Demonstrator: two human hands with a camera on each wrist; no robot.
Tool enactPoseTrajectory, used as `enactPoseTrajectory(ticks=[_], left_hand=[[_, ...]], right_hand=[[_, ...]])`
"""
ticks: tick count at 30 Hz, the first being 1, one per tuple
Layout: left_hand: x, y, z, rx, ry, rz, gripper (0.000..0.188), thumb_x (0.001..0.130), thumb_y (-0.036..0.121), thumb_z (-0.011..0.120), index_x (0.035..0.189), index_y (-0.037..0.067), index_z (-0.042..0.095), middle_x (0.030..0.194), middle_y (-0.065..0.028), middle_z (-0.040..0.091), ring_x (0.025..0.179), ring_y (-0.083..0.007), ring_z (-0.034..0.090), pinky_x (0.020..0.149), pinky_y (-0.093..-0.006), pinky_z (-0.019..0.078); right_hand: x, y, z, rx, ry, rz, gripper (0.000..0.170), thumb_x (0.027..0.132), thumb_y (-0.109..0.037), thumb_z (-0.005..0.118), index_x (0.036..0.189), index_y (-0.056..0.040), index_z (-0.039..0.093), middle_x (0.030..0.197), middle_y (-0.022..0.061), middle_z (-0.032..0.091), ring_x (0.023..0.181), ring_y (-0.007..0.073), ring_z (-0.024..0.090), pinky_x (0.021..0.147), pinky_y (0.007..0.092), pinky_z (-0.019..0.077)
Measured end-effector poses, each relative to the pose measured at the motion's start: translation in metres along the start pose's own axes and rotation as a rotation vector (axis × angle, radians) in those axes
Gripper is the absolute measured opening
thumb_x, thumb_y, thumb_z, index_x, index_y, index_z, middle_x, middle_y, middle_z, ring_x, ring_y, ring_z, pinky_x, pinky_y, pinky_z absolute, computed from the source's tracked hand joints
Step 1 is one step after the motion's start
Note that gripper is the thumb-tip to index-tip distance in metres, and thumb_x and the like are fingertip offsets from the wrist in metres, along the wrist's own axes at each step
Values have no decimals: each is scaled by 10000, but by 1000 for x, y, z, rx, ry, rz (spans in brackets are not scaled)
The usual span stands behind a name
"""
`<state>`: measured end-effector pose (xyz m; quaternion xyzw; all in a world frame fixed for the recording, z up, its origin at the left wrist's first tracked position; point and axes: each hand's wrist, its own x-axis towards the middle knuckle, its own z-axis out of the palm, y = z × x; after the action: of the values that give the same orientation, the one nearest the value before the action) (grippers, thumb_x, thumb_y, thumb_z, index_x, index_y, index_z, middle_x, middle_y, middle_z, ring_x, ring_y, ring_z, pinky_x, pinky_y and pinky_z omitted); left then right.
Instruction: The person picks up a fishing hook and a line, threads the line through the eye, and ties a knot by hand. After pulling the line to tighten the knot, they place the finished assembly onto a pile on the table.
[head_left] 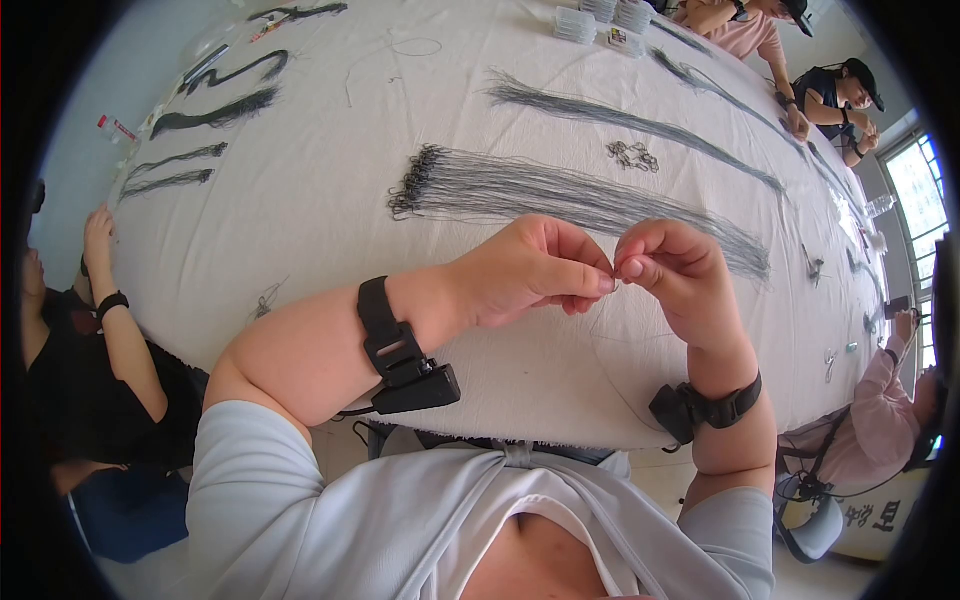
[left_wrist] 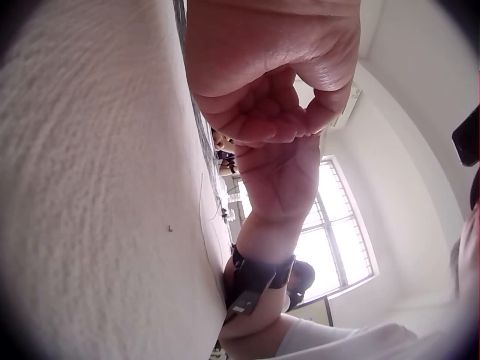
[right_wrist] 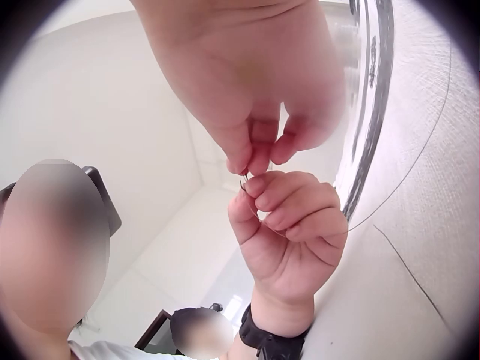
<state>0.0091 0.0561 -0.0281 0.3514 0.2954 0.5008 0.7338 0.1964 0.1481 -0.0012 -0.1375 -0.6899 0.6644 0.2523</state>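
Both hands meet fingertip to fingertip above the near side of the cloth-covered table. Between the thumb and fingers of my left hand (head_left: 530, 270) is a small fish hook (right_wrist: 243, 184), mostly covered by the fingertips. My right hand (head_left: 675, 275) pinches at the same spot from the other side, at the hook's upper end. A thin line (right_wrist: 409, 180) trails from the fingers and curves over the cloth. Just beyond the hands lies a long bundle of grey lines (head_left: 580, 195), with dark hooks (head_left: 415, 185) gathered at its left end.
White cloth (head_left: 330, 230) covers the table. Farther back lie another line bundle (head_left: 640, 125), a small pile of metal pieces (head_left: 632, 156) and clear plastic boxes (head_left: 575, 25). Shorter dark bundles (head_left: 215, 110) are at the left. Other people sit around the table.
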Motion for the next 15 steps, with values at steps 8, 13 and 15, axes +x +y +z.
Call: enactPoseTrajectory(ticks=[8, 13, 15], left_hand=[[0, 0, -2, -56, -47, 8, 112, 809, 100, 681, 879, 21, 643, 781, -39, 614, 708, -114, 572, 671, -244, 477], [0, 0, -2, -51, -60, -4, 106, 806, 86, 677, 875, 13, 642, 779, -44, 619, 699, -116, 572, 672, -245, 480], [0, -1, -2, -48, -60, -9, 105, 804, 80, 677, 874, 9, 642, 777, -47, 621, 696, -117, 573, 671, -246, 481]], right_hand=[[-1, -5, 0, 125, -32, 66, 156, 843, 19, 642, 995, 43, 618, 935, 112, 672, 904, 160, 640, 827, 284, 519], [0, -2, -3, 90, -85, 38, 114, 833, 39, 642, 947, 40, 635, 909, 116, 677, 861, 166, 653, 795, 278, 527], [1, -1, -4, 45, -89, 33, 88, 832, 43, 642, 919, 37, 642, 896, 111, 678, 846, 164, 654, 778, 270, 527]])
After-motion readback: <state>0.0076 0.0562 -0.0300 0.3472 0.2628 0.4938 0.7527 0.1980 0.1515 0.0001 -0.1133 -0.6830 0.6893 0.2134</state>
